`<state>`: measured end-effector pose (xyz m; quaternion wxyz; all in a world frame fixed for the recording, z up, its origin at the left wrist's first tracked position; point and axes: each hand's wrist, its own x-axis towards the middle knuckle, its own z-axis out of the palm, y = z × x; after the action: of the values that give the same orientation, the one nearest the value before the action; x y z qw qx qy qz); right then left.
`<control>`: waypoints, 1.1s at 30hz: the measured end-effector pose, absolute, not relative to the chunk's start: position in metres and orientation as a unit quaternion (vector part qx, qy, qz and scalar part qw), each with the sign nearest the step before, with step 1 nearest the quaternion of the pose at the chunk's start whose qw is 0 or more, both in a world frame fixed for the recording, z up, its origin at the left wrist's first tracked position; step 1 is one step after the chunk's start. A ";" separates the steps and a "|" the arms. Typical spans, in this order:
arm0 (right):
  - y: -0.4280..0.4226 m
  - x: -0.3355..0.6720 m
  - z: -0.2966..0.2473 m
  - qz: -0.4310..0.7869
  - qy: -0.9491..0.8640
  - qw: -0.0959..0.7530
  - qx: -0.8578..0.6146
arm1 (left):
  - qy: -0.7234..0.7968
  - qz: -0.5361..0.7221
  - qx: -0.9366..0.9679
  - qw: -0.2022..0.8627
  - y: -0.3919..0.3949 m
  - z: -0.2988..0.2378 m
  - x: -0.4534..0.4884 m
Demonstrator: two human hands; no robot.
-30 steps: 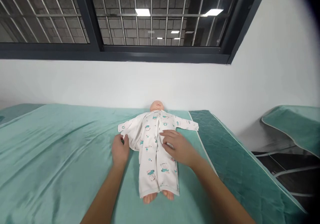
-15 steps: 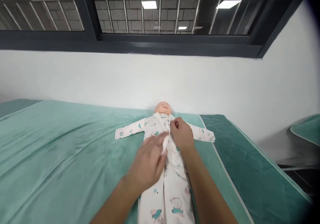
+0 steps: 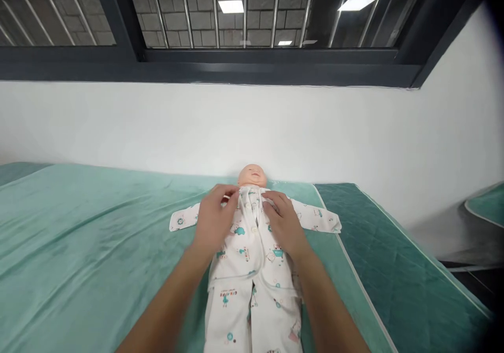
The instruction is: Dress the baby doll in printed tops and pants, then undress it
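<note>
A baby doll [image 3: 252,175] lies on its back, its head toward the wall. It wears a white printed baby jacket [image 3: 246,250] with long sleeves spread to both sides, over matching printed pants [image 3: 226,319]. The jacket's front edges meet loosely down the middle, and a pale button shows there. My left hand [image 3: 216,216] is closed at the jacket's left front edge, just below the collar. Across from it, my right hand [image 3: 284,221] has its curled fingers on the right front edge. My fingers partly hide the cloth they pinch.
The doll rests on a light green sheet [image 3: 98,237] with soft wrinkles. A darker green quilted cover [image 3: 394,248] lies to the right. Behind stands a white wall [image 3: 189,127] below a dark-framed, barred window [image 3: 244,69]. Another green-covered surface [image 3: 488,203] is at the far right.
My left hand has moved up and left from the middle of the jacket to its collar area. The jacket front now lies flatter over the pants. My right hand has shifted slightly down.
</note>
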<state>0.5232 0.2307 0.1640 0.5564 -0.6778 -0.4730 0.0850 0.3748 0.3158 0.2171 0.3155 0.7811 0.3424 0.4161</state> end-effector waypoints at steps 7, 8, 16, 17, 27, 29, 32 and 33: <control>0.234 0.525 0.159 0.127 -0.433 0.582 -0.676 | 0.363 0.299 0.832 0.295 0.357 0.209 0.428; 0.235 0.525 0.160 0.127 -0.432 0.578 -0.681 | 0.354 0.305 0.832 0.299 0.357 0.206 0.428; 0.239 0.523 0.162 0.126 -0.438 0.533 -0.713 | 0.302 0.419 0.738 0.434 0.357 0.201 0.427; 0.239 0.524 0.161 0.129 -0.433 0.532 -0.716 | 0.302 0.426 0.732 0.438 0.356 0.201 0.430; 0.240 0.523 0.165 0.149 -0.432 0.515 -0.725 | 0.299 0.367 0.794 0.382 0.353 0.194 0.432; 0.242 0.525 0.167 0.142 -0.436 0.522 -0.719 | 0.293 0.365 0.793 0.390 0.354 0.194 0.430; 0.247 0.529 0.172 0.136 -0.459 0.553 -0.682 | 0.280 0.367 0.788 0.408 0.355 0.193 0.429; 0.249 0.531 0.173 0.138 -0.470 0.564 -0.665 | 0.276 0.370 0.786 0.412 0.355 0.193 0.428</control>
<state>0.5308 0.2492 0.1732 0.5643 -0.6647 -0.4698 0.1380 0.4281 0.3551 0.1929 0.4119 0.7856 0.2762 0.3699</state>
